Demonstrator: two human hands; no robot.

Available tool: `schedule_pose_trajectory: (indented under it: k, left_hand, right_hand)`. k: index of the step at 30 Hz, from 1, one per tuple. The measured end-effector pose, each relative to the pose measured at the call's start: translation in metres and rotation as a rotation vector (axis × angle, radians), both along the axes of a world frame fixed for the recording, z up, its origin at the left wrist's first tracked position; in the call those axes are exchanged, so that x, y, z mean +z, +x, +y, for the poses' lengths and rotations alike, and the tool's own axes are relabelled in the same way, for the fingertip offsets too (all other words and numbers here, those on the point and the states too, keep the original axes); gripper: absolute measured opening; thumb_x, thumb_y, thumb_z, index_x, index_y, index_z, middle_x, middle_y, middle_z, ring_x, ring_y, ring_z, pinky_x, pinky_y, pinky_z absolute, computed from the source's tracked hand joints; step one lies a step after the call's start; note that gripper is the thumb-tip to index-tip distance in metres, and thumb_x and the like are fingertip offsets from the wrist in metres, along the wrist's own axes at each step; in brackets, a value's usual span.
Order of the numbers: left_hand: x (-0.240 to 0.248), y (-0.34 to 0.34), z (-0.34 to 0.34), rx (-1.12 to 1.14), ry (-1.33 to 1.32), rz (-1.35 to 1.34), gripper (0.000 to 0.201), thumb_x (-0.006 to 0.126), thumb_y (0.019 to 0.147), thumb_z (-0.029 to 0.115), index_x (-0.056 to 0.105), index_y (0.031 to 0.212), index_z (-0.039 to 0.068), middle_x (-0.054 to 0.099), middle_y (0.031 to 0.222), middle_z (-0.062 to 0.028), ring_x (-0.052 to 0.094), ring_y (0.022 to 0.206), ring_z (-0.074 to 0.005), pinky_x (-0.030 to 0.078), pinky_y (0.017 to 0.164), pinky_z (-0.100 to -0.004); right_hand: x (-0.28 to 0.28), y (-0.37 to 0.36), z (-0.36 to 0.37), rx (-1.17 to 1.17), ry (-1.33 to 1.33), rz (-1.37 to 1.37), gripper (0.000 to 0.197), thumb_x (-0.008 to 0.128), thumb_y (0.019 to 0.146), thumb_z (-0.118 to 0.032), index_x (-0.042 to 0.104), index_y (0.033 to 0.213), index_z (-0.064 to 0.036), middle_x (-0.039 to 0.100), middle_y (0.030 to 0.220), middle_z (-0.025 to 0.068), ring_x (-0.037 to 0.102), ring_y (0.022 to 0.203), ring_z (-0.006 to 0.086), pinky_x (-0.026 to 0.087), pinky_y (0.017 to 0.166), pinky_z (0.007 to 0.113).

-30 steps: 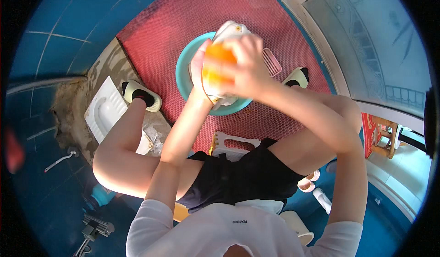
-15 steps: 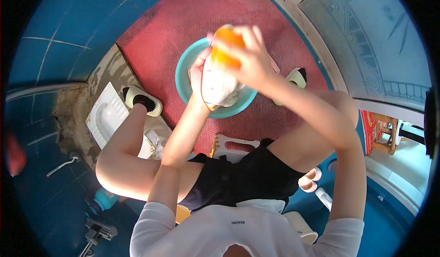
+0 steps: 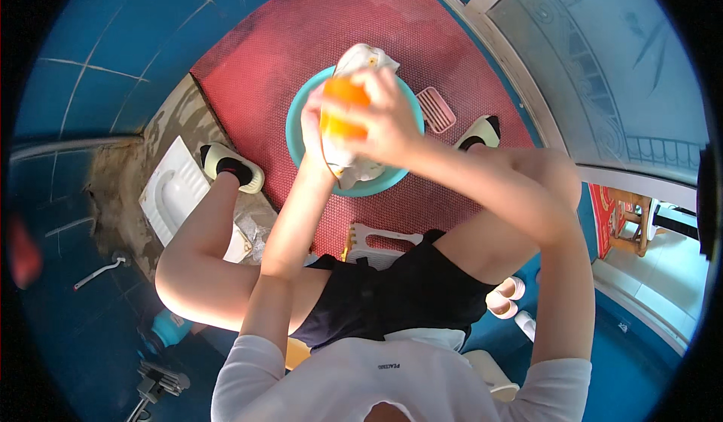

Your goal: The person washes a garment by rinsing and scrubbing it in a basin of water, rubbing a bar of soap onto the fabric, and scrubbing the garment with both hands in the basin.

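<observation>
I sit on a low white stool (image 3: 376, 240) over a teal basin (image 3: 297, 124) that stands on a red mat (image 3: 279, 38). My left hand (image 3: 315, 124) grips a white shoe (image 3: 360, 59) upright above the basin. My right hand (image 3: 388, 124) is closed around an orange brush (image 3: 343, 109) and presses it against the side of the shoe. The shoe's lower part is hidden behind my hands.
A pink soap dish (image 3: 436, 109) lies on the mat right of the basin. A white squat toilet (image 3: 172, 188) sits left, by my left foot. Blue tiles (image 3: 113, 38) surround the mat. A frosted glass door (image 3: 602, 68) stands right, and a blue bottle (image 3: 167, 328) lower left.
My right hand has drawn the orange brush back down the shoe from its top toward me. The pink soap dish, hidden half a second ago, shows again.
</observation>
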State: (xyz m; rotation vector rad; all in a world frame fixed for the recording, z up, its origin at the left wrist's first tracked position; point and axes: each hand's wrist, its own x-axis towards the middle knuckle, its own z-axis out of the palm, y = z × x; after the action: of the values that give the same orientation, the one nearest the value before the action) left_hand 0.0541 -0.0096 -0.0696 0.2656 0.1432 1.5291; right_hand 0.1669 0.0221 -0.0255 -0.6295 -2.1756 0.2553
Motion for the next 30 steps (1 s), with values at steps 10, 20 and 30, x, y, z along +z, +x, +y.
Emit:
schedule_pose_trajectory:
  k: [10,20,30]
  left_hand:
    - [-0.017,0.005,0.01,-0.392,-0.214,-0.406,0.039,0.035,0.085,0.028,0.042,0.111,0.001,0.049,0.109,-0.0142,0.051,0.095,-0.0255,0.036,0.089,-0.0371]
    - [0.01,0.0,0.003,-0.341,0.0,-0.394,0.047,0.033,0.085,0.042,0.042,0.112,0.004,0.046,0.113,-0.0162,0.045,0.102,-0.0327,0.034,0.089,-0.0472]
    - [0.031,0.015,0.006,-0.359,-0.276,-0.235,0.057,0.042,0.081,0.043,0.038,0.118,0.0,0.047,0.113,-0.0172,0.051,0.098,-0.0291,0.042,0.084,-0.0397]
  right_hand:
    - [0.002,0.001,-0.002,-0.068,0.062,0.062,0.05,0.065,0.059,-0.026,0.055,0.107,-0.0308,0.047,0.086,0.0051,0.041,0.08,0.0229,0.037,0.068,0.031]
    - [-0.003,-0.004,-0.005,0.07,0.01,-0.008,0.043,0.064,0.064,-0.028,0.055,0.107,-0.029,0.047,0.09,0.0081,0.041,0.079,0.0233,0.037,0.072,0.037]
    - [-0.042,0.066,0.122,-0.114,-1.274,0.908,0.056,0.063,0.071,-0.04,0.044,0.113,-0.0068,0.055,0.093,0.0092,0.054,0.078,0.0168,0.045,0.068,0.027]
